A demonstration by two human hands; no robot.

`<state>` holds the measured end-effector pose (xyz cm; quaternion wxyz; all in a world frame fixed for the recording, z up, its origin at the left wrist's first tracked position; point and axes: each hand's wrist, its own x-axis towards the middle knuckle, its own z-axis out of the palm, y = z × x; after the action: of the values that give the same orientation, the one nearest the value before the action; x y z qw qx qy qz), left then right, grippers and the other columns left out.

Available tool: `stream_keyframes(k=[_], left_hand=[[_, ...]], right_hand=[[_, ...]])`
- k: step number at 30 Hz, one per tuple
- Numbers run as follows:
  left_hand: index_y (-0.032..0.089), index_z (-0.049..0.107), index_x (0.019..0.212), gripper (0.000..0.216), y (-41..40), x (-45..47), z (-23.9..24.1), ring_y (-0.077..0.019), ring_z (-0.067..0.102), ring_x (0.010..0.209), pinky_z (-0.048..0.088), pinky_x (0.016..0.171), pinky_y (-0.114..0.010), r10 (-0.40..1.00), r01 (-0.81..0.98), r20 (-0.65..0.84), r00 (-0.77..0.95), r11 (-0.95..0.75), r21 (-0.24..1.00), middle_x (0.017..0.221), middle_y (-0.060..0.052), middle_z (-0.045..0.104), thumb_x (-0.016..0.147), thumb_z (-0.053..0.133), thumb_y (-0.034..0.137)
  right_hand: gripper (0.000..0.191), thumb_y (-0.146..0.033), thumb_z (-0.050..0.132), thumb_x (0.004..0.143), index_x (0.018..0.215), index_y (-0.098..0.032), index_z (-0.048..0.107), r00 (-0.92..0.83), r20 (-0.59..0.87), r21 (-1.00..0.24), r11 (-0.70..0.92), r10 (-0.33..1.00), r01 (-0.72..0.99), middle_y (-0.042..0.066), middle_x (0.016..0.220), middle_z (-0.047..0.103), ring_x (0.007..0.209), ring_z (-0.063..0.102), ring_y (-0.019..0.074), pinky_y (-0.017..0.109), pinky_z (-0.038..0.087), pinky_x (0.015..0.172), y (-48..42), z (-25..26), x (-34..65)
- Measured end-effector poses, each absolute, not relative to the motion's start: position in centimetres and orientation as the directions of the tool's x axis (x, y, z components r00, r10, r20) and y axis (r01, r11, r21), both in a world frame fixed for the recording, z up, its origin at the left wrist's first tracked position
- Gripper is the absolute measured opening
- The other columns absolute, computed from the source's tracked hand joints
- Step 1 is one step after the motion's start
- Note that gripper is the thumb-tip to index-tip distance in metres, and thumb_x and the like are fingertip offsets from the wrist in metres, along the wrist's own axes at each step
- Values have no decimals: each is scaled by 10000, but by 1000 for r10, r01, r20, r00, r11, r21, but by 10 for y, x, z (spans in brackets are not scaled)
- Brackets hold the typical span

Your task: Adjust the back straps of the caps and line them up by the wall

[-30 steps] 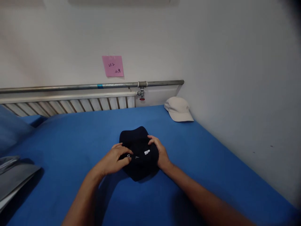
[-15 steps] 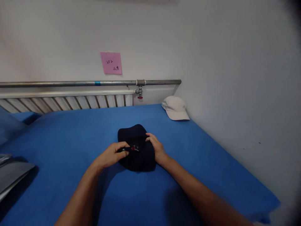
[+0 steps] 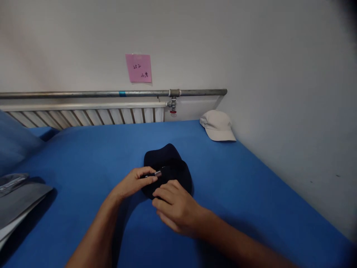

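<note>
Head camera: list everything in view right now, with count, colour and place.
dark cap: 1, navy-black, middle of the bed, under both hands
metal buckle: 1, silver, on the dark cap
beige cap: 1, beige, bed's far right corner, by the wall
pink note: 1, pink, on the wall above the pipe
metal pipe: 1, grey, along the wall
valve: 1, red handle, under the pipe joint
radiator: 1, white, behind the bed
sheet: 1, blue, covering the bed
pillow: 1, blue, far left
grey folded item: 1, near left edge
left hand: 1, pinching the buckle
right hand: 1, on the cap's near edge, grip unclear
</note>
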<state>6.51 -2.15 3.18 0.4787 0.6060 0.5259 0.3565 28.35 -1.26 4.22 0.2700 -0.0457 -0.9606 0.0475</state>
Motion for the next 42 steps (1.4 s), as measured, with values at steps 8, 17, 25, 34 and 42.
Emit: stream_keyframes(k=[8,17,25,34,42], left_hand=[[191,688,910,223,-20,63,30,-141,521,772,384,710,-263,977,341,-118,176,52,938,804,6,619,827,617,386],[205,693,967,252,-18,60,25,-178,566,876,413,794,-295,976,389,-106,192,24,921,916,-15,669,836,597,398],[226,694,994,244,-24,56,33,-183,576,910,423,833,-314,975,357,-90,205,12,934,959,-21,677,845,600,396],[229,728,971,223,-32,59,47,-171,587,844,432,764,-283,957,335,-82,278,-17,942,904,-20,700,817,641,365],[221,732,956,241,-31,60,36,-133,530,723,407,666,-251,951,231,-158,265,96,968,805,-2,655,755,691,347]], right_hand=[[258,-412,587,852,823,-162,646,-951,266,-121,984,159,131,11,706,597,636,469,135,352,329,786,1,19,291],[228,-355,600,854,761,-152,642,-987,111,-122,987,114,100,8,714,616,651,484,130,403,279,955,-11,18,290],[153,-189,512,891,972,-181,642,-816,385,-730,683,432,17,30,809,684,716,580,126,334,442,776,-4,36,297],[201,-366,583,847,905,-174,586,-654,-84,-976,-196,752,-99,-72,609,487,380,318,20,179,280,370,11,33,290],[162,-332,599,807,832,-174,577,-659,-161,-974,-228,735,-17,-90,541,440,379,301,22,169,232,365,11,35,288]])
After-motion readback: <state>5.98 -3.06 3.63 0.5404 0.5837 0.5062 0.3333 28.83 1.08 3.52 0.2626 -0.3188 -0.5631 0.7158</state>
